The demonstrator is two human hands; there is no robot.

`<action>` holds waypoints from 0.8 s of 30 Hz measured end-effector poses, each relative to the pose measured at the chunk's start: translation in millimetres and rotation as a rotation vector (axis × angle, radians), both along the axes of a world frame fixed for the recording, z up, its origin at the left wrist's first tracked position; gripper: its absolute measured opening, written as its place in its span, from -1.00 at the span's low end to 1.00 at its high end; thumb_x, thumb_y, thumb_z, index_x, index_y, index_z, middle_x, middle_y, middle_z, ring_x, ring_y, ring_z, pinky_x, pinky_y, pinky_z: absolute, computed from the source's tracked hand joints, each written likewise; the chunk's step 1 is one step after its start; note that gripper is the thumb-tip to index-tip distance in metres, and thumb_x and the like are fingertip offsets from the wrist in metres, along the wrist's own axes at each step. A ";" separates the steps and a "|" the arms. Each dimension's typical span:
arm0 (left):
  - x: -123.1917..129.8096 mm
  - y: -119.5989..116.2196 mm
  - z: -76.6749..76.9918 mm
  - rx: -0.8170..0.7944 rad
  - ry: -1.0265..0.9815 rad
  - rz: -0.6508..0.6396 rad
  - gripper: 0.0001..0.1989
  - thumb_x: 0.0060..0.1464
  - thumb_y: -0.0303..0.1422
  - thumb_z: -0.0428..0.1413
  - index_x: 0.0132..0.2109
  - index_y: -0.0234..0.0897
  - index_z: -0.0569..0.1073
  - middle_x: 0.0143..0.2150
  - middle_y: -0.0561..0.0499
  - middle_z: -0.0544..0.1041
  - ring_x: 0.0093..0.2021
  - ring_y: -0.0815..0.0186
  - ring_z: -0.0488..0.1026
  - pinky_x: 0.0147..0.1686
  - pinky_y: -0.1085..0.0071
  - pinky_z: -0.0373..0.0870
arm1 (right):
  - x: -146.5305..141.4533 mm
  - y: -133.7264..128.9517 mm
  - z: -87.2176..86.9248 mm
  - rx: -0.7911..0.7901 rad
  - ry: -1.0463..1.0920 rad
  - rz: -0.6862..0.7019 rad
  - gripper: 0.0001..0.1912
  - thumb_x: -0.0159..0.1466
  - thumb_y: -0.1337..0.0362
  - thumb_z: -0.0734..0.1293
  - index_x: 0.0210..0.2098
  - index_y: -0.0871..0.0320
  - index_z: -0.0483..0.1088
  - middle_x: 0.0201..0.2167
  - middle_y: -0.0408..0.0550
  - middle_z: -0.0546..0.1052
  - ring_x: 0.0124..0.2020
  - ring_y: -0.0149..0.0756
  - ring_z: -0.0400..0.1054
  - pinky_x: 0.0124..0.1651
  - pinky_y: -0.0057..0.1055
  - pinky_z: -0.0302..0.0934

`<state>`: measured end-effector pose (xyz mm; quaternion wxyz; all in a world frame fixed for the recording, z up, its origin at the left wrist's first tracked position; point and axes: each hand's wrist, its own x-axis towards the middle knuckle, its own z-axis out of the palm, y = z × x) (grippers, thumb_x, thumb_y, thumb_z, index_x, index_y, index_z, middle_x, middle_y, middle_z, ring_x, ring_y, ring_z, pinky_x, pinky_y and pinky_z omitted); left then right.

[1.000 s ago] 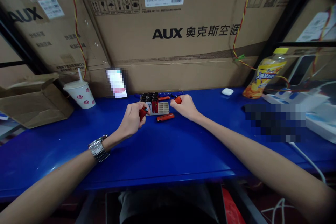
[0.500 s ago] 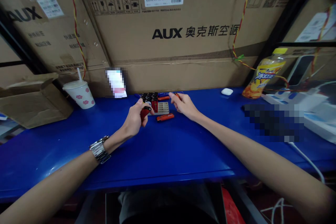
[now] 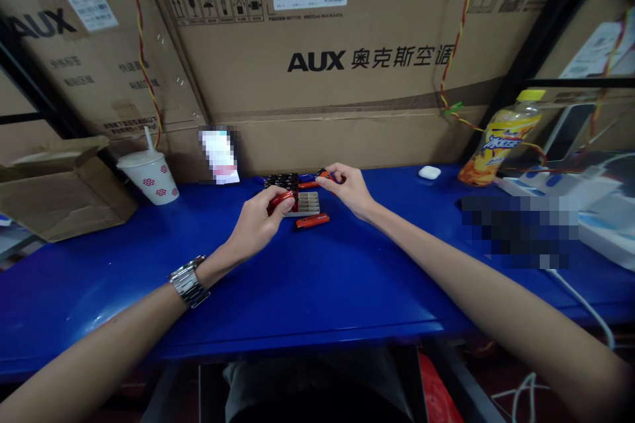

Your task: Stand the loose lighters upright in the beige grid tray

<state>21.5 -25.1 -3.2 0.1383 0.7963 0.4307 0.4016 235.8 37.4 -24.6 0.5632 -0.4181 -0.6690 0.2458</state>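
Note:
My left hand (image 3: 260, 217) is closed around a dark red lighter (image 3: 284, 198), held just over the front left of a pale compartment tray (image 3: 310, 203). Black-topped lighters (image 3: 278, 182) stand packed in the tray's left part, partly hidden by that hand, while several cells at its right show bare. Fingers of my right hand (image 3: 350, 190) pinch the end of an orange-red lighter with a black end (image 3: 322, 174), behind the tray's right corner. Another orange-red lighter (image 3: 311, 221) lies on the blue table in front of the tray.
At the left stand a paper bag (image 3: 64, 192) and a cup with a straw (image 3: 151, 178); a lit phone (image 3: 219, 155) leans on the cardboard box (image 3: 238, 86). To the right are a white earbud case (image 3: 429, 173), a drink bottle (image 3: 501, 139) and a blurred dark object (image 3: 516, 228).
My left hand has turned over and shifted slightly right, bringing its red lighter up over the tray. My right hand has moved a little; its lighter's black end now shows more clearly.

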 end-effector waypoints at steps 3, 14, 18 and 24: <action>-2.2 5.3 -5.8 0.073 0.004 0.002 -0.73 0.22 -0.30 -0.05 -0.03 -0.32 0.40 -0.12 -0.12 0.53 -0.18 0.25 0.45 -0.18 0.31 0.36 | -1.3 5.0 0.9 -0.027 0.078 0.057 -0.65 0.05 0.03 0.40 -0.39 0.20 0.37 -0.67 -0.29 0.23 -0.60 -0.47 0.08 -0.46 -0.44 0.04; -2.9 11.6 -13.5 0.144 0.025 0.002 -0.69 0.21 -0.36 -0.04 0.05 -0.33 0.39 -0.04 -0.16 0.52 -0.08 0.19 0.47 -0.08 0.21 0.40 | -7.5 13.5 -8.4 -0.079 -0.066 0.263 -0.81 0.23 0.26 0.23 -0.26 0.25 0.39 -0.44 -0.03 0.51 -0.44 -0.37 0.38 -0.27 -0.37 0.28; -2.3 11.0 -13.8 0.139 0.056 0.006 -0.69 0.20 -0.37 -0.04 0.06 -0.34 0.39 -0.03 -0.17 0.51 -0.06 0.18 0.46 -0.06 0.19 0.39 | -7.5 14.3 -9.8 -0.094 -0.122 0.300 -0.81 0.27 0.27 0.20 -0.33 0.24 0.39 -0.45 -0.03 0.51 -0.45 -0.38 0.36 -0.31 -0.38 0.28; -1.1 9.9 -11.7 0.129 0.103 0.009 -0.68 0.20 -0.37 -0.05 0.06 -0.35 0.39 -0.02 -0.17 0.52 -0.07 0.17 0.46 -0.06 0.17 0.39 | -11.4 17.3 -11.4 -0.135 -0.112 0.274 -0.68 0.28 0.32 0.18 0.02 0.21 0.28 -0.36 -0.03 0.54 -0.41 -0.37 0.35 -0.35 -0.39 0.26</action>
